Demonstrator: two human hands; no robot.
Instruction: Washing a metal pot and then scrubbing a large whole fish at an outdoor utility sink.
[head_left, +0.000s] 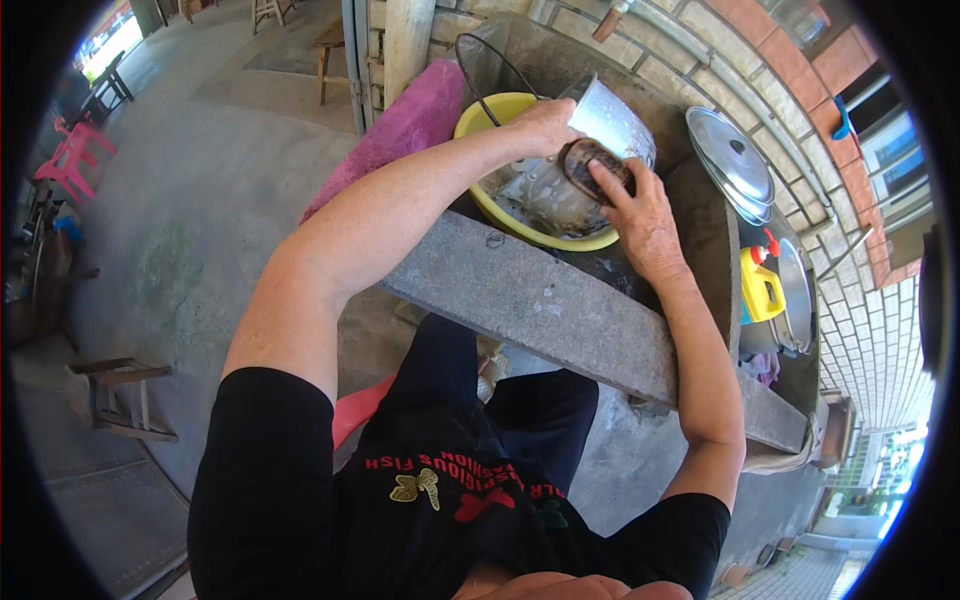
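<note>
A metal pot lies tilted on its side in a yellow plastic basin, which stands in a concrete sink. Suds show on the pot and in the basin. My left hand grips the pot near its rim and the thin black bail handle. In my right hand is a dark oval scrubbing brush, pressed against the pot's wall. My fingers partly hide the brush and the pot.
The sink's thick concrete front edge runs below my forearms. Pink cloth drapes its left side. Metal lids lean beyond the divider at the right, near a yellow jug and a large metal pot. A tap juts from the brick wall.
</note>
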